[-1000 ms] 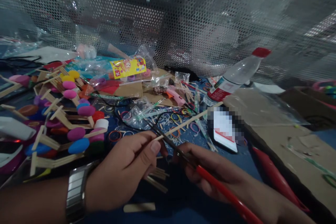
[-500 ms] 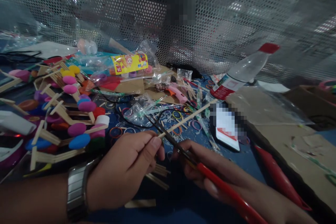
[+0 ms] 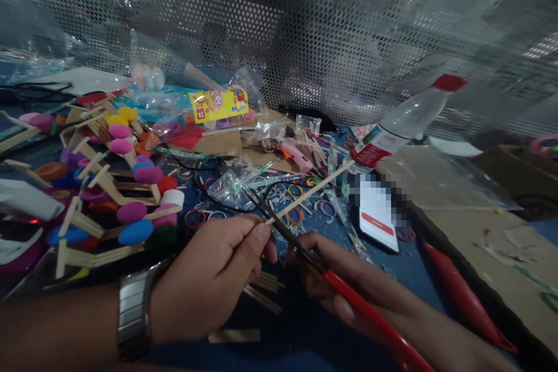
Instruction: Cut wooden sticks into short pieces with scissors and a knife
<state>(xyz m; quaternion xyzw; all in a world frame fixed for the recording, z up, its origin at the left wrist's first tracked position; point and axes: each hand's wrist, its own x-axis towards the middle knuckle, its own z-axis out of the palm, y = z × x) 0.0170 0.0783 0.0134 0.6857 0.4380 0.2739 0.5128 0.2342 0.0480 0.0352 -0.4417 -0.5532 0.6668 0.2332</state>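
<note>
My left hand [image 3: 218, 279], with a metal watch on its wrist, pinches the near end of a thin wooden stick [image 3: 314, 190]. The stick slants up and right toward a plastic bottle. My right hand [image 3: 349, 285] is closed around red-handled scissors [image 3: 370, 314]. Their dark blades cross the stick just beyond my left fingertips. Several short wooden sticks [image 3: 264, 293] lie on the blue surface below my hands, and a flat wooden piece [image 3: 234, 335] lies nearer to me.
At left is a pile of wooden stick shapes with coloured discs [image 3: 136, 232]. A phone [image 3: 377, 221] and a red-capped bottle [image 3: 392, 128] are at right, beside cardboard [image 3: 479, 244]. Rubber bands and a yellow-labelled packet [image 3: 220, 104] lie farther back, before a perforated screen.
The view has shifted slightly. Both hands keep their grips, and the scissor blades remain at the stick near my left fingertips.
</note>
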